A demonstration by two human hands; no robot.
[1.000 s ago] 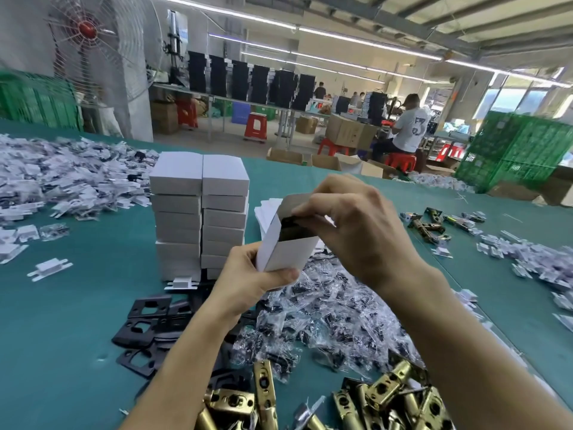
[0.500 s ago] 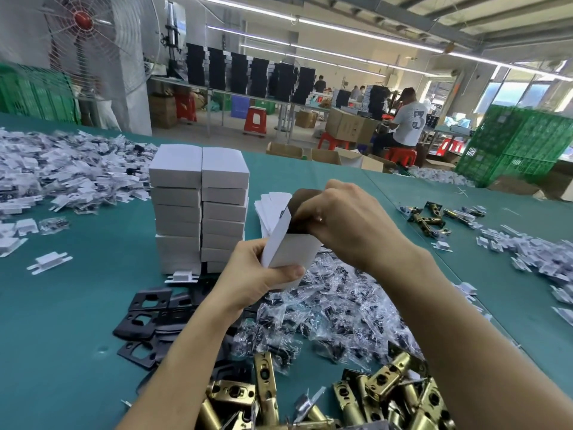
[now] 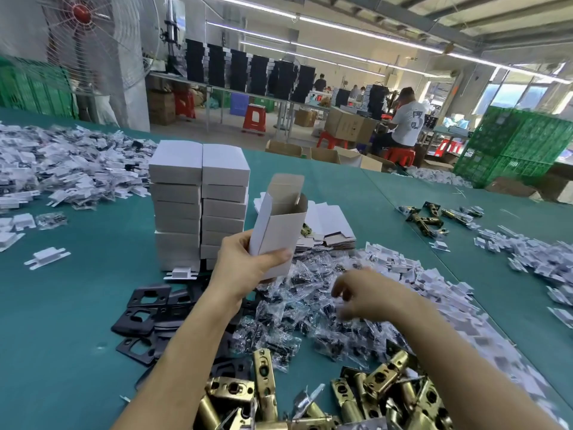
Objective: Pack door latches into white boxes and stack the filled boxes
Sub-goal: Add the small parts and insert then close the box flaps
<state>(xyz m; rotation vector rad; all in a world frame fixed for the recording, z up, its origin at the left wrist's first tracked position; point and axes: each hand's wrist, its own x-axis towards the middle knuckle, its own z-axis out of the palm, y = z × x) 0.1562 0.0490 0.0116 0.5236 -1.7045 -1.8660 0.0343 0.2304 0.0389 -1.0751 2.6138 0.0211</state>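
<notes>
My left hand (image 3: 245,265) grips a small white box (image 3: 276,225) upright, its top flaps standing open. My right hand (image 3: 362,293) hovers low over a heap of clear plastic bags (image 3: 313,311) holding small dark parts; it is blurred, fingers loosely bent, and holds nothing that I can make out. Brass door latches (image 3: 381,395) lie piled at the near edge. Two stacks of closed white boxes (image 3: 198,206) stand just left of the held box. Flat unfolded boxes (image 3: 331,225) lie behind it.
Black strike plates (image 3: 145,318) lie under my left forearm. Heaps of white plastic pieces cover the far left (image 3: 62,169) and right (image 3: 542,262) of the green table (image 3: 62,336). A few latches (image 3: 431,218) lie further right. A person sits in the background.
My right hand left the top of the box and dropped down to the right over the bag heap. The box's flaps now stand open, and my left hand keeps holding it.
</notes>
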